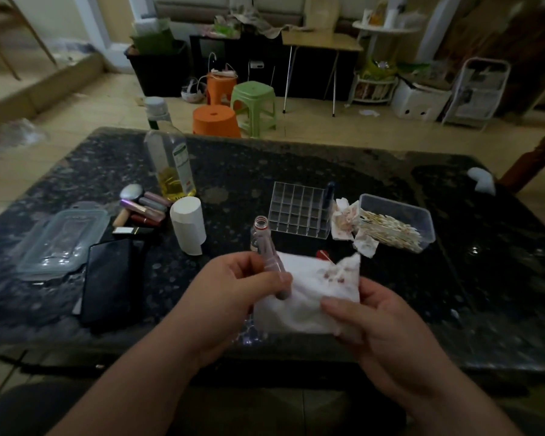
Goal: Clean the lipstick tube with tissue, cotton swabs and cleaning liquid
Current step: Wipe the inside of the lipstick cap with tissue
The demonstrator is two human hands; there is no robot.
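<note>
Dark table (296,158), stools (255,102) beyond the organizer (299,209) — before it the left hand (233,287) grips a tube (276,272), the right hand (368,316) pinches tissue (306,297) — swabs (390,229) to its right.

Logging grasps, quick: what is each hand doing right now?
Left hand: fingers curled around the lipstick tube.
Right hand: pinching the stained tissue at its near edge.

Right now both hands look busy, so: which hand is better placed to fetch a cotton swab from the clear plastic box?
Probably right. The right hand only pinches the stained white tissue and is nearer the clear plastic box of cotton swabs; the left hand grips the pink lipstick tube.
</note>
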